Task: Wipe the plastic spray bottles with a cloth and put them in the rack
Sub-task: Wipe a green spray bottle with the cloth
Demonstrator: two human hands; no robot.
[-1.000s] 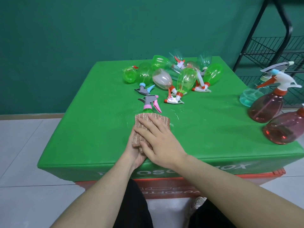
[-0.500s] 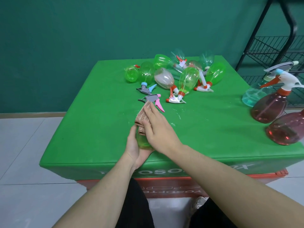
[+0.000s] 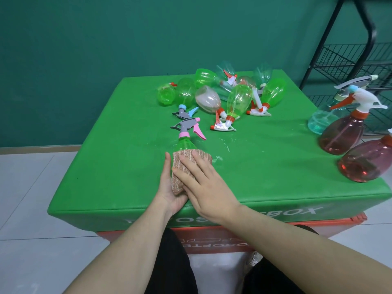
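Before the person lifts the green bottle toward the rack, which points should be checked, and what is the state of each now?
1. Left hand holds the green bottle from below: ok.
2. Right hand presses the cloth flat on the bottle body: ok.
3. Whole body wiped: cannot tell, the cloth hides it.
4. Pink trigger head wiped: not ok, the cloth does not reach it.
5. Path to the rack free: not ok, three upright bottles, like the red bottle, stand at the table's right edge.
6. Shelf space free: cannot tell.
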